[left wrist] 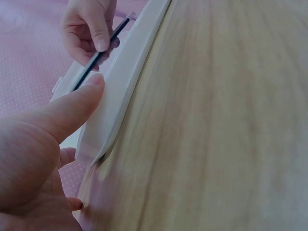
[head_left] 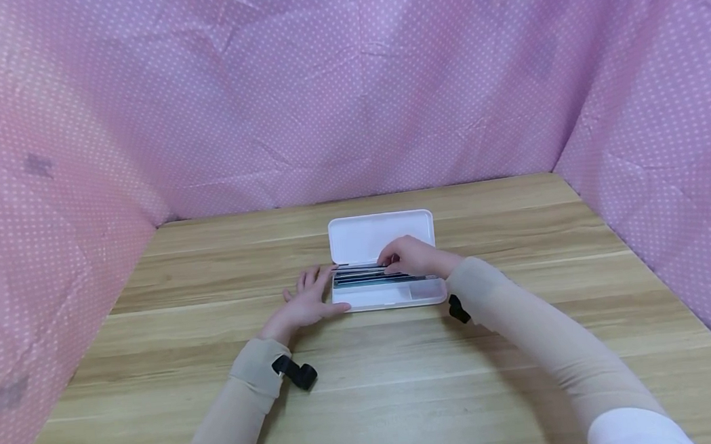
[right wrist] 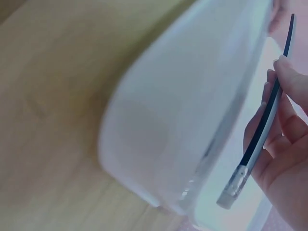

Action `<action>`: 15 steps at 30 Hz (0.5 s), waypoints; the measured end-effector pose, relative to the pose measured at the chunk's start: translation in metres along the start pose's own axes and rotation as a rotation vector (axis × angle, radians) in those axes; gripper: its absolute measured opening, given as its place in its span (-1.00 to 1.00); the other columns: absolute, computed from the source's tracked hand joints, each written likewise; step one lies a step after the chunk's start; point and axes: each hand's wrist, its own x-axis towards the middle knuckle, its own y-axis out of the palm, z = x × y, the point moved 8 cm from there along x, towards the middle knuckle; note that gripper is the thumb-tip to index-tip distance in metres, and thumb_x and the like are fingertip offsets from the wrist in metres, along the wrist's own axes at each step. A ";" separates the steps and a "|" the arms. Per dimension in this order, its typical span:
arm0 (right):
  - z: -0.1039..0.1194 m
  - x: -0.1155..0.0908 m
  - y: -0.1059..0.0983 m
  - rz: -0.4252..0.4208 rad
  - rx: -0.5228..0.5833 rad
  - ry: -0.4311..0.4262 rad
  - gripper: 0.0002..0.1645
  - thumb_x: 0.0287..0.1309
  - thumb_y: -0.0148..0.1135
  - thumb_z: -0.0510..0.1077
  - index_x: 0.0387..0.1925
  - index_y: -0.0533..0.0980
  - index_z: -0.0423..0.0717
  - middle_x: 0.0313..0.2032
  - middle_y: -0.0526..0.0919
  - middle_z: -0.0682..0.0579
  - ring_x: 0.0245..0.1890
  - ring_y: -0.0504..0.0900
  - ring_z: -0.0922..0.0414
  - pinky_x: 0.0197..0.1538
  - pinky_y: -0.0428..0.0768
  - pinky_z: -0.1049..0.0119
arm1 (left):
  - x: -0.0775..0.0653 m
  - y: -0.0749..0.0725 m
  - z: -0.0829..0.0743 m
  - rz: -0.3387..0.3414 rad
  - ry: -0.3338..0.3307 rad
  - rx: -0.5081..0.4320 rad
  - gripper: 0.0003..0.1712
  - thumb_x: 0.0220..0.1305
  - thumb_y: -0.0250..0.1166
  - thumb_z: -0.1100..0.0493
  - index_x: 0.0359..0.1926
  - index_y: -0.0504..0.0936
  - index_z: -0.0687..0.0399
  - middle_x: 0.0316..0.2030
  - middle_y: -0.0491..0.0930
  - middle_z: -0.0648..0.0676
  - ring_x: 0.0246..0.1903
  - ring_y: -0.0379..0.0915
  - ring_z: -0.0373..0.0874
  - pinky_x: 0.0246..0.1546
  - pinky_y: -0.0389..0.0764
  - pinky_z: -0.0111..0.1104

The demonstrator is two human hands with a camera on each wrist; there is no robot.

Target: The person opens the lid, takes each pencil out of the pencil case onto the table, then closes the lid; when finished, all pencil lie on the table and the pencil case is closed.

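Right grip: pencil above case rim.

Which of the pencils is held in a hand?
The dark pencil with the silver-banded end, held by the right hand; the other pencils lie in the white case.

Pink polka-dot fabric, small white dots, on three sides: far fabric wall, left fabric wall, right fabric wall. Cloth wrinkled, loose creases, leans more lilac toward far and right. Two greyish patches on left wall, one farther, one nearer. Wood-grain tabletop, light tan with browner streaks, grain running left to right, fills the space between the walls; far edge meets far fabric, thin dark line at the join. Light soft, source out of frame; warm yellowish glow on left wall's far part, right far corner dimmer.
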 end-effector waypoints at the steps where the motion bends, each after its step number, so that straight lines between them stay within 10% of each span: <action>1: 0.002 -0.001 -0.002 -0.009 0.019 -0.004 -0.75 0.18 0.23 -0.26 -0.08 0.63 -0.14 -0.25 0.67 0.01 -0.24 0.52 0.14 -0.02 0.53 0.23 | 0.000 0.000 0.000 -0.001 0.000 0.003 0.07 0.06 0.32 -0.28 0.48 -0.03 -0.18 0.46 -0.24 0.27 0.42 -0.49 0.31 0.17 -0.44 0.39; 15: -0.003 -0.016 -0.024 -0.179 0.428 0.126 -0.67 0.22 0.21 -0.20 0.01 0.56 -0.21 -0.18 0.63 -0.07 -0.22 0.48 0.11 -0.14 0.48 0.35 | 0.001 0.002 0.001 0.004 0.007 -0.012 0.04 0.08 0.31 -0.27 0.47 -0.04 -0.27 0.47 -0.28 0.25 0.42 -0.52 0.27 0.18 -0.46 0.38</action>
